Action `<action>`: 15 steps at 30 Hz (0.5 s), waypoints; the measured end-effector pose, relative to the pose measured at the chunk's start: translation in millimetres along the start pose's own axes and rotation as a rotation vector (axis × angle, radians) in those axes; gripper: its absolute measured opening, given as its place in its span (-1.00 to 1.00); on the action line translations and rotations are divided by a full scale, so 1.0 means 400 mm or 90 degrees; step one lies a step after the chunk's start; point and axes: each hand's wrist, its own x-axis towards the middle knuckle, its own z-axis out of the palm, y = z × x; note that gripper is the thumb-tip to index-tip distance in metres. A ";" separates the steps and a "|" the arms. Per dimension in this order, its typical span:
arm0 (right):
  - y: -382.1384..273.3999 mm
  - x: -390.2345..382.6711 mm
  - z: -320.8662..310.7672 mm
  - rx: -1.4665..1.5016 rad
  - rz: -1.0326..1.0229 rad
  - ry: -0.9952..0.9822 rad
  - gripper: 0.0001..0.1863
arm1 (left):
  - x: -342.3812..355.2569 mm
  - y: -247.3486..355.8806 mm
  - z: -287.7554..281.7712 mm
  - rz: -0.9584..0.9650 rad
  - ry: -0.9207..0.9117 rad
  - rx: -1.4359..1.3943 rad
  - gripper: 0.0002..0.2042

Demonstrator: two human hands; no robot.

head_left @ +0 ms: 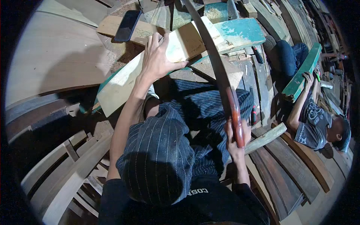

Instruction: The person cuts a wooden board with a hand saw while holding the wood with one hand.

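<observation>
My left hand [159, 58] grips a pale wooden board [125, 83], its fingers over the far edge and its thumb along the near side. That board lies slantwise on a green-painted beam [242, 33] with worn white patches. In my right hand [238, 144] is the reddish-brown handle of a handsaw [213, 52]. The long dark blade runs away from me and crosses the board near its right end. How deep the teeth sit in the wood, I cannot tell.
A dark phone [128, 25] rests on a brown plank beyond my left hand. At the right, another person [313, 122] holds a green beam [303, 73]. A red-handled tool [254, 114] lies near my right knee. Slatted wood [71, 176] stands at the lower left.
</observation>
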 end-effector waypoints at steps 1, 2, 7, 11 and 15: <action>0.016 -0.051 -0.026 -0.125 -0.115 0.015 -0.80 | 0.002 0.002 -0.002 0.008 0.011 -0.007 0.06; 0.040 -0.116 -0.050 -0.118 -0.091 0.017 -0.81 | 0.000 0.006 0.007 0.018 0.020 -0.016 0.04; 0.052 -0.233 -0.146 -0.030 -0.004 0.001 -0.87 | -0.007 0.005 0.011 0.028 0.022 -0.033 0.03; -0.019 0.036 0.001 0.010 -0.141 0.067 -0.86 | -0.013 0.013 0.004 0.059 0.017 -0.032 0.03; -0.075 0.180 0.054 0.124 -0.127 0.083 -0.81 | 0.000 0.041 0.020 0.035 0.048 -0.043 0.02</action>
